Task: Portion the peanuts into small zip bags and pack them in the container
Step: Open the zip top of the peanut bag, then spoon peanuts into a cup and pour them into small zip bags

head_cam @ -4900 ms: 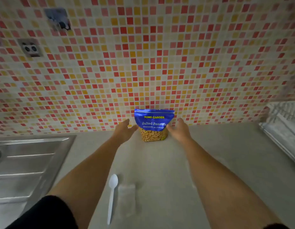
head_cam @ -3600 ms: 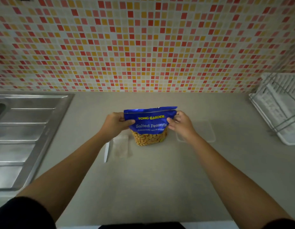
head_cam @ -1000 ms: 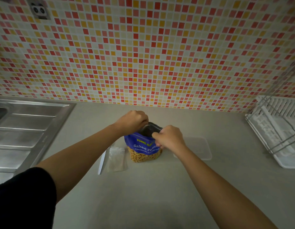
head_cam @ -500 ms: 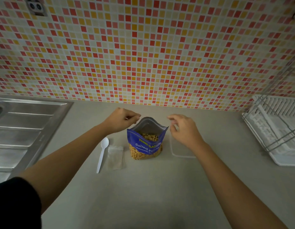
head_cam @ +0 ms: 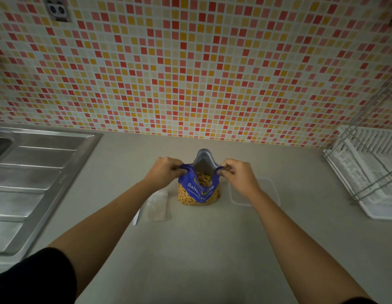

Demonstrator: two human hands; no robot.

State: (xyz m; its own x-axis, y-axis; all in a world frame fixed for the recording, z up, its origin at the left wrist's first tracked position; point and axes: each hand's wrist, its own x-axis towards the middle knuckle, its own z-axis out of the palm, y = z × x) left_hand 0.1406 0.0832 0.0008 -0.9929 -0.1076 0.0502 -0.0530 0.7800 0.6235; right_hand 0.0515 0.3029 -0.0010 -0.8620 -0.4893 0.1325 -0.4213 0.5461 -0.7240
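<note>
The peanut pouch (head_cam: pixel 198 194) stands upright, mouth facing up, between the fingers. The left hand (head_cam: pixel 163 172) and right hand (head_cam: pixel 239 174) pinch its opposite rim corners, forearms outstretched.

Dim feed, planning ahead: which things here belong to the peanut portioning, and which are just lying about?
Job: peanut bag, its mouth gripped by the left hand and right hand; zip bags; spoon, mostly hidden; clear container.
Lying about: sink, dish rack, wall socket.
</note>
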